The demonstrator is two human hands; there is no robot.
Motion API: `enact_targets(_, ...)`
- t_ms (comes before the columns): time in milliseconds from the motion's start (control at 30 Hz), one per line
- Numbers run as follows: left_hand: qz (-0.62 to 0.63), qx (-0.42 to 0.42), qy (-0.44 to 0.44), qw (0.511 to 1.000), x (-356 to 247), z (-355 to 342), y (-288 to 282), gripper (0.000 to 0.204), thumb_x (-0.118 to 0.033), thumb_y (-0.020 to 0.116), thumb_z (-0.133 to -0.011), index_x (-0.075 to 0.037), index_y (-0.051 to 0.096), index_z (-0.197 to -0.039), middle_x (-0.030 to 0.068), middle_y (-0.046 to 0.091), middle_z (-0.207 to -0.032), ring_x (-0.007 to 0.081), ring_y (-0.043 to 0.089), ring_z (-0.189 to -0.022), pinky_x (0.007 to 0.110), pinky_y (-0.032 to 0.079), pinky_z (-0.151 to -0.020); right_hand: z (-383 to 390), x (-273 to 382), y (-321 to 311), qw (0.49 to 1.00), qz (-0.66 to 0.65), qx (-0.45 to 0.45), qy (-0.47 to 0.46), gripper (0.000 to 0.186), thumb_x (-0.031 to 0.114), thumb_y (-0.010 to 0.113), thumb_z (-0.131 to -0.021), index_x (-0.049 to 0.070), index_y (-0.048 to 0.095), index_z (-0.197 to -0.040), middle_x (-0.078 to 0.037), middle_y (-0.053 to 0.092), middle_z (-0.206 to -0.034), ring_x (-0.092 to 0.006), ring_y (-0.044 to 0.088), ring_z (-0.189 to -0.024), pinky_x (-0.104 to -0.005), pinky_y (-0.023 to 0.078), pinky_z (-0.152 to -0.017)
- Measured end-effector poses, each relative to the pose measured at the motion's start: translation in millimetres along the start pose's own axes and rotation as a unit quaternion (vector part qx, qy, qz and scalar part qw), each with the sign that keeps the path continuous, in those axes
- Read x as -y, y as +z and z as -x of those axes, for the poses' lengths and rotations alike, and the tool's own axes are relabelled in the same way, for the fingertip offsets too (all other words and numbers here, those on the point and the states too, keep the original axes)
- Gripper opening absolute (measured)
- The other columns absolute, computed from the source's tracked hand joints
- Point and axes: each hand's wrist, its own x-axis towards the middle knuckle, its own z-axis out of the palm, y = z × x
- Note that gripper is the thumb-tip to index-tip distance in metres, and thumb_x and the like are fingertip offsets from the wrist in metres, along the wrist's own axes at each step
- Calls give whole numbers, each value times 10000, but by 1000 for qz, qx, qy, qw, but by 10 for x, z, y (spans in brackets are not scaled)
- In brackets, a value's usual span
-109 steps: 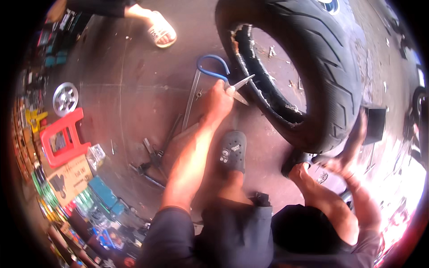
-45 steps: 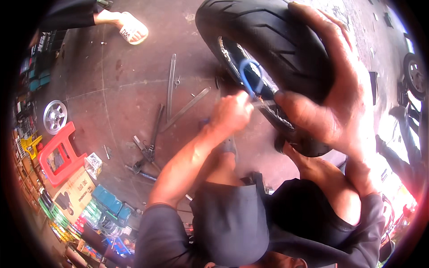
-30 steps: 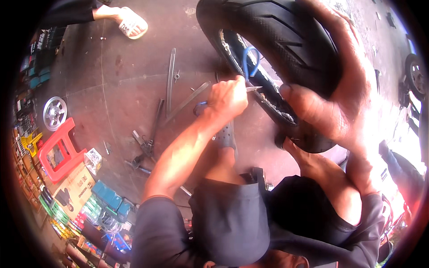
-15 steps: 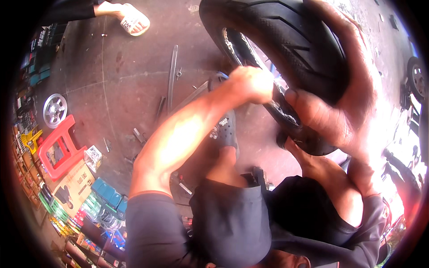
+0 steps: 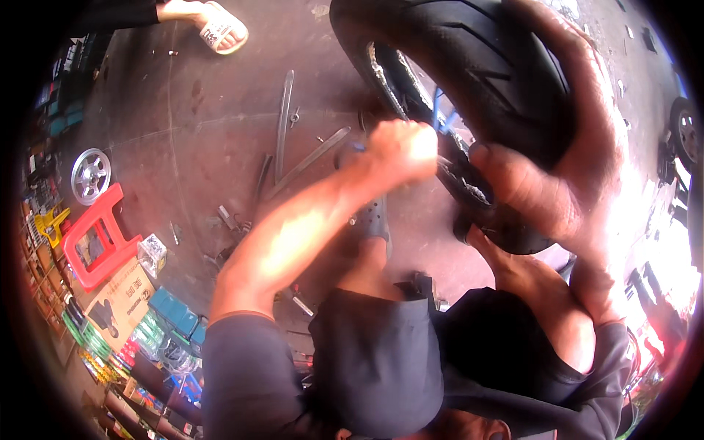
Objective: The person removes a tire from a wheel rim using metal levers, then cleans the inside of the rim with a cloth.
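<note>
Black rubber formed the tire (image 5: 480,81), tilted with the person's right leg (image 5: 543,301) beside it. Spread across its tread, the right hand (image 5: 587,172) apparently steadied it; at its inner edge, the left hand (image 5: 405,151) was clenched around a blue-handled tool (image 5: 438,108), likely for control.

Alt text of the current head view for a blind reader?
A person's right hand grips a black tyre while the left hand, in a fist, holds a partly hidden blue-handled tool at its inner edge. Metal bars and a silver wheel lie to the left.
</note>
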Motion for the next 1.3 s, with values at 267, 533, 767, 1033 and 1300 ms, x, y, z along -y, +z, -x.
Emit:
enact_targets(267,-3,-107,-91,990,276,-47,83,218,-164,543,-882,-1,664,-963,247,734,-833,403,744,-809,490,597,-730,-18,127,-31,996,-79,-14,26,738,146,893,-591,-27,620,-1255,-247,650,-1213,-381,663,-1164,-433,521,-1009)
enact_targets(533,185,-102,-8,977,98,179,486,277,-273,615,-915,-19,611,-1025,281,702,-833,483,696,-810,560,561,-756,-199,-77,-15,957,-200,62,199,800,322,867,-688,0,547,-1347,-210,604,-1286,-364,602,-1241,-432,457,-1076)
enact_targets(767,105,-217,-183,953,756,15,418,311,-279,647,-939,-3,627,-1080,297,705,-895,509,677,-880,576,532,-757,647,-536,-189,925,-308,-5,223,1317,496,963,-626,78,192,-1608,-211,418,-1521,-380,466,-1393,-487,393,-1146)
enact_targets(1033,200,-190,-192,942,561,92,496,335,-276,665,-931,2,629,-1114,302,698,-906,494,679,-920,558,533,-758,1427,-457,-8,907,-217,15,362,1323,329,928,-604,25,110,-1598,-223,437,-1460,-337,451,-1351,-483,324,-1158)
enact_targets(1300,58,-280,-129,950,327,182,592,254,-287,650,-946,-63,621,-1061,225,697,-765,439,690,-701,546,544,-626,525,-585,-664,942,-97,137,290,1256,737,793,-658,47,301,-1584,-266,453,-1484,-425,513,-1331,-509,418,-1095)
